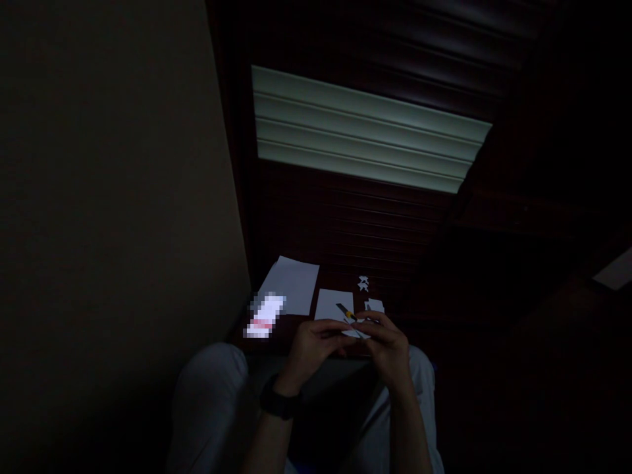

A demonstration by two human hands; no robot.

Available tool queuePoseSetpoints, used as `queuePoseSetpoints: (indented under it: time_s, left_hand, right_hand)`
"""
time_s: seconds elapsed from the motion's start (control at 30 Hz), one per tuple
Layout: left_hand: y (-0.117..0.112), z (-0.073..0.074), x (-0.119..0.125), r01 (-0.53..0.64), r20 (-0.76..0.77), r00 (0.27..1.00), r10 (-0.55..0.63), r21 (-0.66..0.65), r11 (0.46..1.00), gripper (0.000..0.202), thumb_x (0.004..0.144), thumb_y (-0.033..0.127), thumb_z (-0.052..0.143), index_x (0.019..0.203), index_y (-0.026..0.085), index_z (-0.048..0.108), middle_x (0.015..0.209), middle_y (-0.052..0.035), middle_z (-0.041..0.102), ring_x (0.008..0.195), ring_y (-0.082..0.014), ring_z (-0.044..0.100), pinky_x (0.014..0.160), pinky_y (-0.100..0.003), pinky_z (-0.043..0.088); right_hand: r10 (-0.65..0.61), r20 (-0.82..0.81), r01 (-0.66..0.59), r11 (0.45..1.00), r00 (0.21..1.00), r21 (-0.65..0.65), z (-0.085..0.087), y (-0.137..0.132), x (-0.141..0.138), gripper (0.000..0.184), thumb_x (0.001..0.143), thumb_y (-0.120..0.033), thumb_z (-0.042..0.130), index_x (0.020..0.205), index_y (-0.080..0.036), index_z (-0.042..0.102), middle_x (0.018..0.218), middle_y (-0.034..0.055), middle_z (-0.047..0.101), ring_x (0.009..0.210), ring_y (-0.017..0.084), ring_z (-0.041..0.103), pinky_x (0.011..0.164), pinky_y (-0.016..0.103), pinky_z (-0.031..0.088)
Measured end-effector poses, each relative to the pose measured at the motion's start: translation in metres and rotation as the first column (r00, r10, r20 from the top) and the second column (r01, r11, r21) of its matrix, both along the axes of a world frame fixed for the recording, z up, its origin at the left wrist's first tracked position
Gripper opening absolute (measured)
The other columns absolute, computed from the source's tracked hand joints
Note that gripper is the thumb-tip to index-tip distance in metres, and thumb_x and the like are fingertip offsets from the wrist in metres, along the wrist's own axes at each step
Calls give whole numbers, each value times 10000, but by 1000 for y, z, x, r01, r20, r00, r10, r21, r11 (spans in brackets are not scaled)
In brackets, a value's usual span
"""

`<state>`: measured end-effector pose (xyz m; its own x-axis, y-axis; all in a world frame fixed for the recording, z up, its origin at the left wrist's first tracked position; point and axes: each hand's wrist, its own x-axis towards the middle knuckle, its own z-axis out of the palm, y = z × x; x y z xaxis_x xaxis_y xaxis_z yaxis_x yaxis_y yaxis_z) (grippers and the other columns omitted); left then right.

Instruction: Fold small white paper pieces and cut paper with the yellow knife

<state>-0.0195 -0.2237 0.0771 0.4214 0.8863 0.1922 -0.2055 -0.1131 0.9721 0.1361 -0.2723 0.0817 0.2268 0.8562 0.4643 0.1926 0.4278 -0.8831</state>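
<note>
In the head view, a small piece of white paper (356,332), apparently folded, is pinched between my two hands in front of the table's near edge. My left hand (318,342), with a dark watch on its wrist, grips the paper's left side with closed fingers. On the other side, the fingertips of my right hand (388,339) are closed on it too. Just beyond them a yellow and dark utility knife (346,311) shows over a white sheet (326,304); my right fingers hide its near end. Dim light blurs the folds.
Larger white sheets (296,280) lie at the back left, beside a bright, pixelated phone-like screen (265,317). Small folded paper pieces (363,284) sit at the back right, with more white paper pieces (376,305) nearer. A wall (123,197) stands left; slatted panels (365,128) rise behind.
</note>
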Motion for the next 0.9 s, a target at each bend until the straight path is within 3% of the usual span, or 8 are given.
queuePoseSetpoints:
  time_s: [0.17, 0.3, 0.43, 0.6, 0.77, 0.9]
  left_hand:
    - [-3, 8, -2, -30, 10, 1000, 30, 51, 998, 202, 622, 229, 749, 807, 156, 712, 885, -86, 708, 822, -237, 660, 738, -314, 535]
    - [-5, 9, -1, -9, 34, 999, 8, 5, 1000, 233, 638, 245, 739, 843, 145, 687, 880, -96, 706, 801, -246, 668, 731, -338, 540]
    - [-3, 9, -1, -37, 27, 999, 36, 41, 998, 232, 640, 206, 738, 859, 165, 671, 912, -75, 693, 849, -229, 656, 742, -305, 533]
    - [-3, 12, -2, 1, -8, 1000, 0, 109, 994, 405, 680, 182, 705, 1077, 212, 628, 936, -60, 680, 864, -213, 644, 760, -306, 523]
    - [-5, 15, -1, -4, -91, 995, 26, 238, 971, 183, 715, 238, 680, 893, 209, 714, 973, -75, 676, 922, -235, 622, 808, -319, 500]
    - [-5, 14, 0, -28, -113, 992, 60, 265, 964, 165, 721, 260, 682, 876, 212, 712, 947, -72, 670, 894, -225, 624, 775, -299, 502]
  right_hand:
    - [17, -76, -18, 1000, 997, -21, 9, -2, -4, 243, 642, -93, 655, 786, -270, 739, 1066, 41, 624, 955, 240, 580, 770, 358, 499]
    - [39, -130, -41, 999, 991, -16, 10, -2, -4, 171, 639, -132, 696, 732, -266, 745, 1056, 43, 634, 915, 237, 598, 757, 363, 506]
    - [50, -118, -51, 999, 992, -5, 9, -1, -3, 148, 660, -145, 705, 736, -264, 747, 1046, 44, 635, 936, 240, 600, 814, 375, 490]
    - [63, -104, -64, 998, 993, -6, 8, -2, -2, 136, 671, -150, 709, 752, -254, 744, 1053, 51, 627, 953, 250, 598, 816, 388, 492]
    - [90, -110, -93, 995, 990, -20, 10, -5, -1, 132, 670, -157, 715, 757, -253, 743, 1060, 52, 622, 940, 245, 605, 801, 383, 502]
    - [90, -107, -92, 996, 990, -13, 11, -5, -1, 114, 671, -168, 721, 749, -247, 742, 1052, 54, 626, 925, 240, 611, 809, 376, 491]
